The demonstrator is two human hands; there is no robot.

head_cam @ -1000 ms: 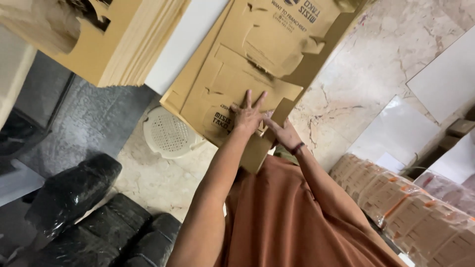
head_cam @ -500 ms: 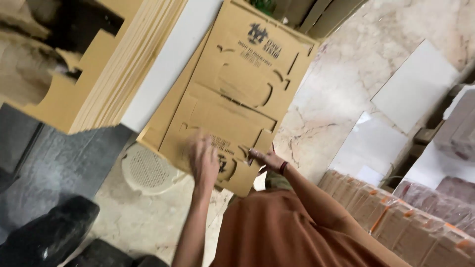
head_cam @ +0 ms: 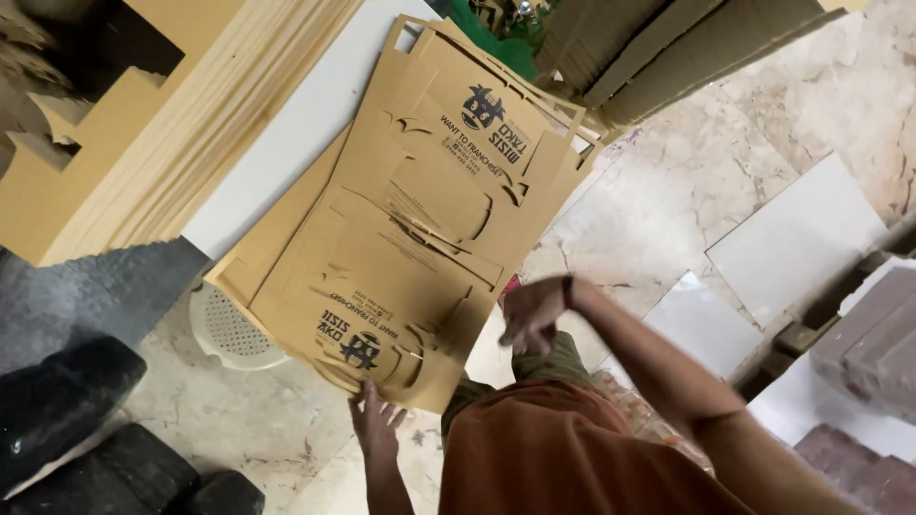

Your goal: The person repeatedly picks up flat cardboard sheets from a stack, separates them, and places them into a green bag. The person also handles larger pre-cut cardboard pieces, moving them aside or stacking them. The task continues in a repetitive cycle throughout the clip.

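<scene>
A stack of flat brown die-cut cardboard box blanks [head_cam: 420, 219] with dark printed marks lies in front of me. My left hand [head_cam: 375, 420] is at the near edge of the stack, fingers spread and touching the underside or rim of the bottom blanks. Over the stack's right near corner hovers my right hand [head_cam: 528, 310], a dark band at the wrist, with its fingers curled loosely; it holds nothing that I can see. My rust-coloured shirt [head_cam: 563, 458] fills the bottom middle.
A thick pile of tan boards [head_cam: 162, 153] leans at the left, with a white sheet [head_cam: 296, 133] beside it. A white perforated stool [head_cam: 229, 329] sits under the blanks. Black bags [head_cam: 86, 420] lie bottom left. White panels [head_cam: 792, 238] and wrapped packs [head_cam: 868, 334] are at the right on marble floor.
The view has tilted, showing more of the stack. My left hand slid from the top face down to the near edge. My right hand lifted off the blanks to the right.
</scene>
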